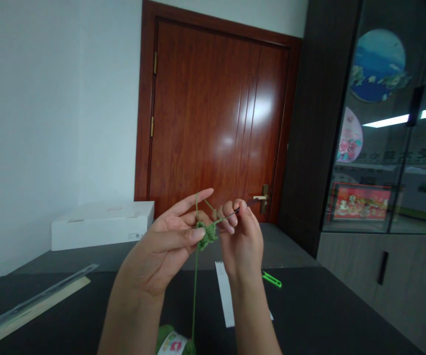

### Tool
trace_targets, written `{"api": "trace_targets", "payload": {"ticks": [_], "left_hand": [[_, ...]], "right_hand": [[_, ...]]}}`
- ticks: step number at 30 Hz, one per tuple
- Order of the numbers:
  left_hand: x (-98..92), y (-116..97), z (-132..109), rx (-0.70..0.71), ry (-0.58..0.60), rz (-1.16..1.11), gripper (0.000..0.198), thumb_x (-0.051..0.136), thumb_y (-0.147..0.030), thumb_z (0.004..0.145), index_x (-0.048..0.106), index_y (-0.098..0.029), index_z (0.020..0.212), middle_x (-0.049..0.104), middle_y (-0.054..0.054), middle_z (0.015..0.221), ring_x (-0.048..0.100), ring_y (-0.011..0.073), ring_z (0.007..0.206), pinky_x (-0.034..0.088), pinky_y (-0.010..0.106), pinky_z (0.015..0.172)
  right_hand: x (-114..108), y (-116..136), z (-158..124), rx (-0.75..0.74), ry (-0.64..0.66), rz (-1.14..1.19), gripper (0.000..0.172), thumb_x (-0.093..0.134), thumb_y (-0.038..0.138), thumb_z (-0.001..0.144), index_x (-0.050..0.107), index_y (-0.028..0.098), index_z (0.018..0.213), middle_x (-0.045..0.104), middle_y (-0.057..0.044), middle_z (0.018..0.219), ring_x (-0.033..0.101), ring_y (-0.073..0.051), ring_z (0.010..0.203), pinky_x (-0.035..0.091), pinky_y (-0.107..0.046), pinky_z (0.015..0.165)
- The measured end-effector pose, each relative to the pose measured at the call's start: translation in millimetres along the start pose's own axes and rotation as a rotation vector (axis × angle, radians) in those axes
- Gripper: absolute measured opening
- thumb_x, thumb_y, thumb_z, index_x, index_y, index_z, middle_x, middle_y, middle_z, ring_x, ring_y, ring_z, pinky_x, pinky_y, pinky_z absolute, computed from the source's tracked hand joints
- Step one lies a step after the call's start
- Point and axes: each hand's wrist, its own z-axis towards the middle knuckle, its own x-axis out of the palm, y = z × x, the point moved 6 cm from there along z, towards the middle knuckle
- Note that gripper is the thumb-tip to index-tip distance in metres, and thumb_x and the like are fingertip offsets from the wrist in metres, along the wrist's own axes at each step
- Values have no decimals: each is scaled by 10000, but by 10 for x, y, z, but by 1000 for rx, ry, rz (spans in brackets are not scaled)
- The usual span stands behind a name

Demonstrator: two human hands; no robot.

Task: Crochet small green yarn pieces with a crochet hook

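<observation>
While the left hand (172, 236) is pinching the small green crochet piece (208, 236) aloft, the right hand (244, 229) is grasping the slim hook (237, 211). The hook's long axis is slanting up and rightward from the piece, its tip lying just right of it. The yarn strand (195, 291) is hanging below the piece toward the yarn ball (165, 333). Left of the piece, the white box (102, 227) is hiding any contents; far right of it, the glass-fronted cabinet (357, 266) is displaying 2 round discs (379, 64) and 1 red framed picture (362, 202).
</observation>
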Motion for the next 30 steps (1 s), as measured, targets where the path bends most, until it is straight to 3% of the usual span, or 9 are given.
{"api": "trace_targets", "payload": {"ticks": [4,7,9,14,19,30], "left_hand": [[-30,-60,-15,129,-130,145,667,788,-62,690,605,-135,1327,703,52,808,640,156,776,502,264,755],[-25,-84,-23,179,-210,210,683,808,-66,675,600,-138,1322,729,61,852,647,154,795,505,265,762],[-30,-83,-20,181,-239,237,683,816,-73,668,602,-139,1313,738,70,891,651,158,819,503,253,742],[-92,-81,-16,163,-252,306,625,809,-109,685,618,-107,1280,712,41,779,588,111,662,455,215,609],[-117,-86,-10,140,-248,320,584,791,-113,679,635,-77,1241,726,75,816,618,146,710,476,254,652],[-127,-80,-26,128,-284,348,562,793,-122,679,642,-67,1217,722,68,789,623,151,698,480,263,646]], "right_hand": [[41,-109,-11,85,49,-42,202,643,329,900,543,206,774,498,40,688,467,-100,598,432,-245,609],[76,-97,-30,-42,94,-169,155,700,318,872,597,214,821,639,-1,877,614,-138,840,494,-296,810],[75,-94,-41,-106,102,-250,118,703,299,875,622,217,851,678,-12,920,647,-156,902,497,-319,856],[-47,-104,-17,-101,27,-253,129,687,328,887,623,219,861,667,13,812,645,-138,771,496,-286,756],[-117,-53,33,-90,56,-234,170,693,361,878,597,223,857,645,19,779,627,-138,732,489,-289,738],[-87,143,6,-319,131,-477,76,595,264,948,577,220,888,626,2,806,629,-159,748,496,-322,732]]}}
